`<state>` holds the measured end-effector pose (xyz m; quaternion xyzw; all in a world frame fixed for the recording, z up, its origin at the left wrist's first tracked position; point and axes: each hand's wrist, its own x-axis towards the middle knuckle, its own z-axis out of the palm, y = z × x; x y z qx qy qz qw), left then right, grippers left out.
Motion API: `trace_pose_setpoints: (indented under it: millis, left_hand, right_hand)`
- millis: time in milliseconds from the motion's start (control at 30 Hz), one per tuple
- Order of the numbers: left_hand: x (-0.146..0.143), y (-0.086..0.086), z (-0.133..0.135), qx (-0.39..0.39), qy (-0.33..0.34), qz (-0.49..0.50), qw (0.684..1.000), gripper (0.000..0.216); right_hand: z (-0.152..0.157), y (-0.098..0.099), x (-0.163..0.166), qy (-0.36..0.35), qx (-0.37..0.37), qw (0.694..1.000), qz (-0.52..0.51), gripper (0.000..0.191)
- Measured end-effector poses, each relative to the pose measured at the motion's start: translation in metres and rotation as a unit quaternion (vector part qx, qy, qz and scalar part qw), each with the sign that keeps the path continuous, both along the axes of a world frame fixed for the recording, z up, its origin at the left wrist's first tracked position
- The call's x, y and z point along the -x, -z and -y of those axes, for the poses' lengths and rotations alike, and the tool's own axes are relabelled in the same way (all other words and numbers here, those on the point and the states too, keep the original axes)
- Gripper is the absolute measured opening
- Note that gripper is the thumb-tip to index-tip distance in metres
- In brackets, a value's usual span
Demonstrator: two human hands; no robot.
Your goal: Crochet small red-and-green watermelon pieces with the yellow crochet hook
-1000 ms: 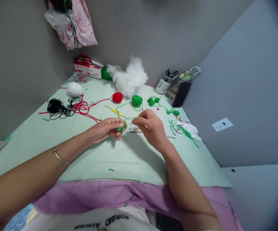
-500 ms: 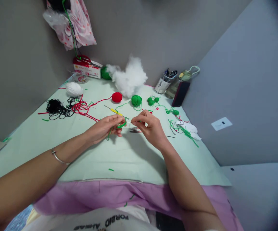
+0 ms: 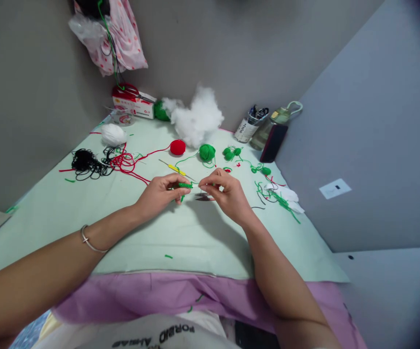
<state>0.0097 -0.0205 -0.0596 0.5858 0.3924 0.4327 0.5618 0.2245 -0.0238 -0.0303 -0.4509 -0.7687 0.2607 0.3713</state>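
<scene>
My left hand (image 3: 157,196) pinches a small green crocheted piece (image 3: 185,185) between thumb and fingers; part of it hangs below the fingertips. Close by on the right, my right hand (image 3: 229,195) has its thumb and forefinger closed on a thin, pale needle (image 3: 195,185), whose left end meets the green piece. Fingers cover the rest of the needle. Under the right hand lies a pair of thread snips (image 3: 204,197), partly hidden. A yellow-handled crochet hook (image 3: 176,169) rests on the table just beyond both hands.
Behind are a red yarn ball (image 3: 177,147), a green yarn ball (image 3: 207,152) and white stuffing (image 3: 197,118). Tangled black yarn (image 3: 84,162) and a white ball (image 3: 113,135) lie left. A phone (image 3: 273,143) leans against a bottle (image 3: 261,138); green scraps (image 3: 282,199) lie right.
My left hand has turned and its fingers have closed in, so the green piece now lies flatter, level with the needle. The right hand has barely moved.
</scene>
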Motion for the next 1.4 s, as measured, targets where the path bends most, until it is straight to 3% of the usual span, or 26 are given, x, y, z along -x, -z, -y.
trace_pose_setpoints:
  millis: [233,400,567,900,1133,1267,1400]
  left_hand:
    - [0.0001,0.0034,-0.0032,0.028,0.019,0.046,0.998,0.025]
    - [-0.0003,0.0032,-0.0038,0.033,0.020,0.045,0.998,0.026]
    - [-0.0007,0.0002,-0.0029,0.012,0.008,0.031,0.999,0.028]
    - [0.0016,0.0039,-0.0060,0.019,-0.005,0.015,1.000,0.024]
    - [0.0011,0.0073,-0.0064,0.026,-0.008,0.015,1.000,0.023]
    - [0.0020,0.0060,-0.0075,0.046,-0.001,0.026,0.999,0.022]
    - [0.0032,0.0046,-0.0090,0.045,0.009,0.033,0.998,0.020]
  right_hand:
    - [-0.0025,0.0052,0.0049,-0.028,0.092,0.990,-0.099,0.008]
    - [-0.0013,0.0063,0.0076,-0.009,0.076,0.994,-0.084,0.006]
    - [0.0010,0.0060,0.0085,0.006,0.030,0.999,-0.030,0.016]
    - [0.0037,-0.0028,0.0024,-0.030,0.048,0.998,0.019,0.028]
    - [0.0057,-0.0026,0.0047,-0.026,0.064,0.997,0.032,0.026]
    - [0.0029,-0.0005,0.0061,-0.041,0.089,0.995,-0.014,0.018]
    - [-0.0027,0.0048,0.0047,-0.078,0.161,0.979,-0.100,0.012]
